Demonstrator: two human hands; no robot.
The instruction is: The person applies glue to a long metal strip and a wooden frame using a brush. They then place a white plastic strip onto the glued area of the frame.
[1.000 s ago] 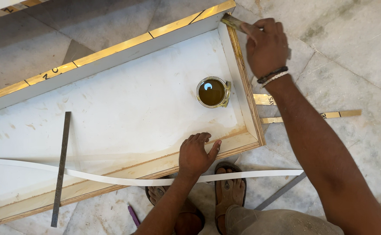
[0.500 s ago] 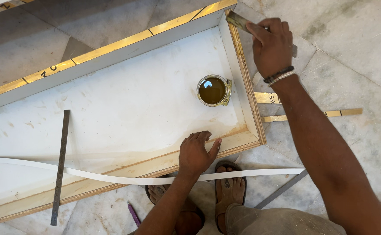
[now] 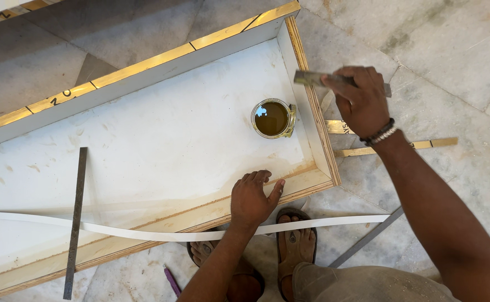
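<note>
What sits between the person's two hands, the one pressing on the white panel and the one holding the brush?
In the head view, an open tin of brownish liquid stands on the white panel, between the left hand and the right hand gripping the brush.

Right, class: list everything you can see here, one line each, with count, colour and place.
shallow box: one, white inside with gold-edged rim, on the floor
open tin: one, brown liquid, inside the box near its right end
dark metal bar: one, grey, across the box's left part
white strip: one, lying over the near rim
gold strips: two, on the floor right of the box
flat tool: one, grey, in the right hand
left hand: resting on the near rim
sandalled feet: two, below the box
</note>
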